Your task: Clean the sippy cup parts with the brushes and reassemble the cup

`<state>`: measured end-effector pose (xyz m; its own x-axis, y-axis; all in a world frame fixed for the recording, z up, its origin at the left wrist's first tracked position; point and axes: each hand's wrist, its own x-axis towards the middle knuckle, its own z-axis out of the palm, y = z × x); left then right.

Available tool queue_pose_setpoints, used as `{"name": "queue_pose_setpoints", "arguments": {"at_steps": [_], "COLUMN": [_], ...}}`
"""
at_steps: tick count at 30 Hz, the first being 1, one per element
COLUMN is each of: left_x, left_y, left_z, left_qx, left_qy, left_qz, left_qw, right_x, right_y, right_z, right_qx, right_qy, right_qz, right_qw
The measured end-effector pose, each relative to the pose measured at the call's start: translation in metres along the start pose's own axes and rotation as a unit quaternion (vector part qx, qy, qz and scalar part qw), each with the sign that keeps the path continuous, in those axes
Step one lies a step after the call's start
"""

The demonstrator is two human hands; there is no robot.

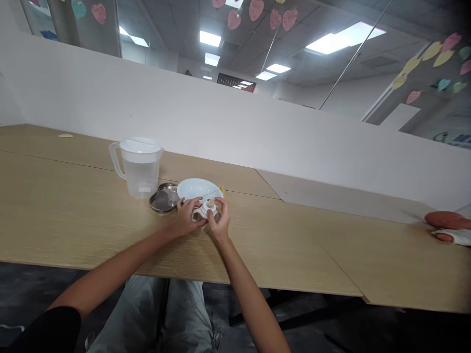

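The left hand (187, 215) and right hand (220, 218) have fingers clamped on a white plastic cap with translucent tip (204, 211), near the round white bowl (196, 186); uneven pressure could make it slip

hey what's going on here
A person sits at a wooden table, holding a small white piece with a clear top between both hands; the left hand grips one side, the right hand the other. Just beyond the hands is a white bowl, with a shallow metal dish to its left. A clear pitcher of what looks like water stands farther left.
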<state>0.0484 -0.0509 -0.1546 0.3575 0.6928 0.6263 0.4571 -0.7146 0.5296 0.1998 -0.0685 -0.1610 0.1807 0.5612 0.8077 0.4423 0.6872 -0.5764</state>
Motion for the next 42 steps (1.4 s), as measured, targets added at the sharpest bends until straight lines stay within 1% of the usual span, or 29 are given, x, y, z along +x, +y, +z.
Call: {"name": "queue_pose_setpoints", "arguments": {"at_steps": [3, 8, 10, 12, 15, 17, 18, 22, 24, 27, 29, 31, 32, 33, 34, 35, 37, 38, 39, 40, 42], "left_x": [0.000, -0.002, -0.002, -0.002, -0.002, -0.002, -0.002, -0.002, -0.002, -0.001, 0.001, 0.003, 0.004, 0.006, 0.007, 0.009, 0.013, 0.015, 0.016, 0.017, 0.018], "left_y": [0.004, 0.006, 0.005, 0.003, 0.001, 0.002, 0.002, 0.005, 0.007, 0.006, 0.004, -0.001, -0.005, -0.010, -0.016, -0.023, -0.039, -0.047, -0.055, -0.063, -0.075], "left_z": [0.001, 0.003, 0.004, 0.005, 0.004, 0.003, 0.003, 0.003, 0.003, 0.001, -0.005, -0.015, -0.021, -0.028, -0.034, -0.040, -0.049, -0.051, -0.053, -0.053, -0.052], "left_qx": [-0.001, 0.010, 0.014, 0.013, 0.005, 0.000, 0.001, 0.020, 0.025, 0.037, 0.051, 0.067, 0.074, 0.080, 0.086, 0.093, 0.111, 0.123, 0.136, 0.151, 0.185], "left_qy": [0.009, 0.021, 0.019, 0.016, 0.013, 0.014, 0.016, 0.026, 0.023, 0.006, -0.014, -0.034, -0.034, -0.022, 0.003, 0.041, 0.119, 0.139, 0.142, 0.131, 0.089], "left_qz": [-0.006, -0.002, 0.001, 0.001, -0.003, -0.003, -0.001, 0.004, -0.001, 0.003, 0.030, 0.077, 0.099, 0.111, 0.109, 0.089, 0.015, -0.020, -0.045, -0.058, -0.063], "left_qw": [1.000, 1.000, 1.000, 1.000, 1.000, 1.000, 1.000, 0.999, 0.999, 0.999, 0.998, 0.994, 0.992, 0.990, 0.990, 0.991, 0.987, 0.982, 0.979, 0.978, 0.977], "right_x": [0.001, 0.003, 0.003, 0.002, 0.000, 0.000, -0.001, 0.000, 0.000, 0.000, 0.000, 0.000, 0.000, 0.000, 0.000, 0.000, -0.001, -0.001, -0.002, -0.002, -0.002], "right_y": [-0.001, -0.005, -0.006, -0.006, -0.003, -0.001, 0.000, 0.001, 0.000, 0.000, 0.000, 0.000, 0.001, 0.001, 0.001, 0.002, 0.003, 0.004, 0.005, 0.005, 0.005], "right_z": [0.003, 0.010, 0.011, 0.009, 0.003, 0.001, 0.001, 0.003, 0.005, 0.004, 0.003, 0.001, 0.000, -0.001, -0.002, -0.003, -0.005, -0.006, -0.006, -0.006, -0.007], "right_qx": [-0.025, -0.091, -0.103, -0.106, -0.080, -0.056, -0.052, -0.078, -0.093, -0.109, -0.118, -0.125, -0.128, -0.128, -0.127, -0.123, -0.110, -0.104, -0.100, -0.097, -0.095], "right_qy": [0.018, 0.047, 0.053, 0.040, -0.018, -0.043, -0.043, -0.010, -0.002, 0.000, -0.001, -0.005, -0.008, -0.013, -0.020, -0.027, -0.039, -0.042, -0.043, -0.042, -0.038], "right_qz": [0.005, 0.054, 0.060, 0.050, 0.016, 0.001, 0.001, 0.025, 0.022, 0.005, -0.003, -0.013, -0.018, -0.023, -0.027, -0.030, -0.030, -0.029, -0.028, -0.027, -0.026], "right_qw": [1.000, 0.993, 0.991, 0.992, 0.996, 0.998, 0.998, 0.997, 0.995, 0.994, 0.993, 0.992, 0.992, 0.991, 0.991, 0.992, 0.993, 0.993, 0.994, 0.994, 0.994]}}
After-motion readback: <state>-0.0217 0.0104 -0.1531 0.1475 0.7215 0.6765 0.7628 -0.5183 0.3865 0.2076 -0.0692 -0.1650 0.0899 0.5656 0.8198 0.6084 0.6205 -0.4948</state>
